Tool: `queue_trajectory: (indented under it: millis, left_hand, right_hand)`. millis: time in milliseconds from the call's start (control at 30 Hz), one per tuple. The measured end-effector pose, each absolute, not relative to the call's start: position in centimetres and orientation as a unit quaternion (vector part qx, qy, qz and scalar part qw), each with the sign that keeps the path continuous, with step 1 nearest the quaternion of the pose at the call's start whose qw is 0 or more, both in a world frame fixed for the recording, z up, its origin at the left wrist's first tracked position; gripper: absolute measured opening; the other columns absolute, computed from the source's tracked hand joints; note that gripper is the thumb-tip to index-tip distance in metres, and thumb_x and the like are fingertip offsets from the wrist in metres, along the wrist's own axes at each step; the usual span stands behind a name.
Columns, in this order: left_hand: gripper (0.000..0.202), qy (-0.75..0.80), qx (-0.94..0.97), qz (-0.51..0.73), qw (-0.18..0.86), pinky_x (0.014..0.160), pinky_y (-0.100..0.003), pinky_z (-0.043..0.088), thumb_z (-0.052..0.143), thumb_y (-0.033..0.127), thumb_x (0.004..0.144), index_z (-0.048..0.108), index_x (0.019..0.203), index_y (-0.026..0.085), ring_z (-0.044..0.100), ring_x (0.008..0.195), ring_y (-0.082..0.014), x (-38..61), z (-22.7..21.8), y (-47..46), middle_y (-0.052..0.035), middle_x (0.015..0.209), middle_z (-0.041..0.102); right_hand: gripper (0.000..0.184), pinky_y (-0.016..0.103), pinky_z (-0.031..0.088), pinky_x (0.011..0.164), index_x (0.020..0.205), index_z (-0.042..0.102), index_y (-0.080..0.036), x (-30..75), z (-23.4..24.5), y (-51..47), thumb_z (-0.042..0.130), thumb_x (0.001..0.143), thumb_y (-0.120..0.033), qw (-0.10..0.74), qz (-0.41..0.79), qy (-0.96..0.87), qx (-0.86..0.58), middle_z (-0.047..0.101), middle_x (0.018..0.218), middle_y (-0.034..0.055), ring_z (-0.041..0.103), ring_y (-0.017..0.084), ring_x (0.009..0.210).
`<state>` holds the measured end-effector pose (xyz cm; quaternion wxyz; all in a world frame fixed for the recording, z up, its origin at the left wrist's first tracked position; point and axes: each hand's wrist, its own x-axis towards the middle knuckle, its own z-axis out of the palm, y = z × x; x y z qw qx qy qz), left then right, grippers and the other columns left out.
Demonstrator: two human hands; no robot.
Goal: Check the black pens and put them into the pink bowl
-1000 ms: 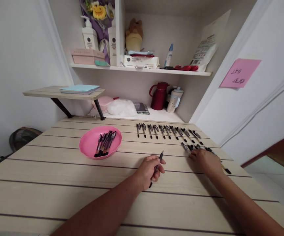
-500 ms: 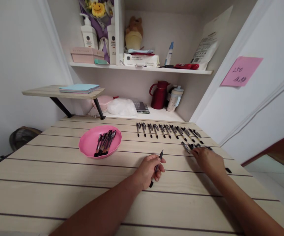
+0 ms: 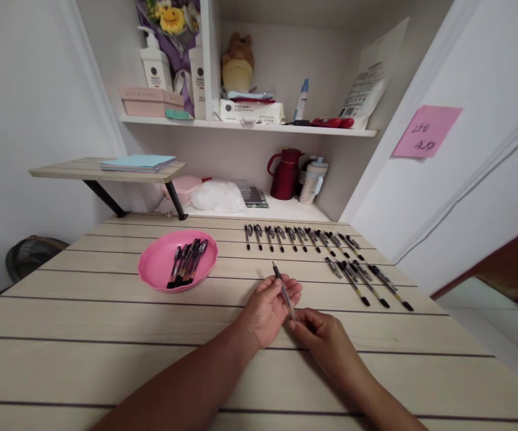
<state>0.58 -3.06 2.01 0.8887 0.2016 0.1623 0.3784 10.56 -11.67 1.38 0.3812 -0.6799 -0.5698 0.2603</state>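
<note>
An uncapped pen (image 3: 285, 291) slants over the table's middle, its tip pointing up and away. My left hand (image 3: 263, 311) holds it between the thumb and half-curled fingers. At the pen's lower end, my right hand (image 3: 324, 338) pinches it with thumb and fingertips. To the right lie several uncapped pens (image 3: 352, 281) with clear caps beside them. One loose pen cap (image 3: 333, 267) rests at the left of that group. Farther back runs a row of pens (image 3: 291, 238) paired with caps. At the left, a pink bowl (image 3: 151, 266) holds several capped pens (image 3: 187, 263).
The slatted wooden table (image 3: 151, 353) fills the foreground. A small raised shelf (image 3: 70, 169) with blue paper (image 3: 137, 161) stands at back left. Behind are a red jug (image 3: 285, 173), a cup with a handle (image 3: 313, 181) and a white shelf (image 3: 241, 124) with bottles and boxes.
My right hand has moved from the loose caps at the right back to the pen in my left hand, gripping its lower end. The pen's tip now leans left.
</note>
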Motion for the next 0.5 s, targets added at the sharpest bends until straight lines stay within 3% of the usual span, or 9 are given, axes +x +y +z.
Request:
queue_trajectory:
  millis: [200,500]
  left_hand:
    - [0.027,0.201,0.227,0.347,0.888,0.092,-0.038,0.036,0.062,0.030,0.072,0.055,0.095,0.016,0.056,0.098,-0.0210,0.4,1.8,-2.9,-0.0112,0.101,0.059]
    - [0.027,0.243,0.263,0.314,0.879,0.081,-0.036,0.040,0.062,0.032,0.070,0.058,0.091,0.015,0.058,0.089,-0.0213,0.3,2.1,-3.1,-0.0115,0.093,0.062]
  right_hand:
    - [0.030,0.027,0.040,0.064,0.070,0.066,-0.019,16.0,1.7,-11.1,0.045,0.077,-0.039,0.318,0.117,-0.578,-0.742,0.064,0.071,0.0057,0.057,0.019,0.069]
    - [0.022,0.027,0.035,0.056,0.065,0.059,-0.020,22.7,1.0,-10.5,0.046,0.076,-0.033,0.124,-0.021,-0.518,-0.846,0.066,0.067,0.0073,0.059,0.021,0.064]
